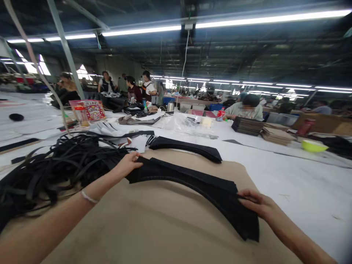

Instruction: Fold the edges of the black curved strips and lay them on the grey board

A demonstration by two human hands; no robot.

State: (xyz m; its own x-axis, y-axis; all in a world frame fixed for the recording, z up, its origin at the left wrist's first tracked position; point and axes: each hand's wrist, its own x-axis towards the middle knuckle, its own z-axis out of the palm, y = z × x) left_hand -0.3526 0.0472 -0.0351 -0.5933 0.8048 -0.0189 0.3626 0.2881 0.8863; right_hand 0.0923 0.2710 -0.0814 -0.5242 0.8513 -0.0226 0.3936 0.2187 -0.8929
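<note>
A long curved stack of black fabric pieces (198, 183) lies across a tan board (154, 227) on the table. My left hand (128, 165) grips its left end, fingers closed over the edge. My right hand (254, 203) pinches the fabric near its right end, thumb under and fingers on top. A second curved black piece (187, 146) lies just beyond, apart from both hands. A thin bracelet circles my left wrist.
A big tangle of black strips (57, 165) heaps at the left. Stacked dark and brown cards (261, 128), a yellow-green bowl (313, 146), a red bottle (305, 126) and a colourful box (88, 110) stand further back. Several people work at distant tables.
</note>
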